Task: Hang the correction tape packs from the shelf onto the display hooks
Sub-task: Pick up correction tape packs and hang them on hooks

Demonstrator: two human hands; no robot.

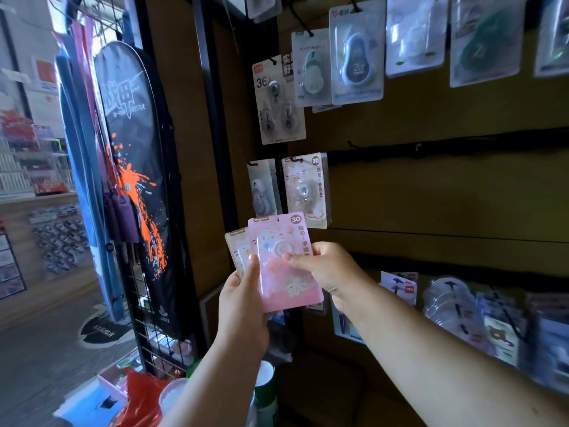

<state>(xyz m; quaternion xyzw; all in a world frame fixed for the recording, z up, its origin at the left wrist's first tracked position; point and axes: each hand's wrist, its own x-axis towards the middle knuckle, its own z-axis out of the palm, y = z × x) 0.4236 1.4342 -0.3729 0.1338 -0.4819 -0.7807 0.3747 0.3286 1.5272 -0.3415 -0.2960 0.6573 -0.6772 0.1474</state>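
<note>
at frame centre my left hand [243, 306] grips the lower left of a small fan of packs, thumb across the front. my right hand [326, 269] pinches the right edge of the front one, a pink carded correction tape pack marked 30 [284, 266]; a pale beige carded pack [238, 249] sits behind it, to the left. just above, a matching cream pack marked 30 [306, 191] hangs on a black display hook [294, 160]. further up, grey and blue blister packs [357, 53] hang along the brown back panel [431, 186].

brown display wall [431, 192], black hook rails [446, 147], correction tape packs [306, 189] hanging from hooks
</note>
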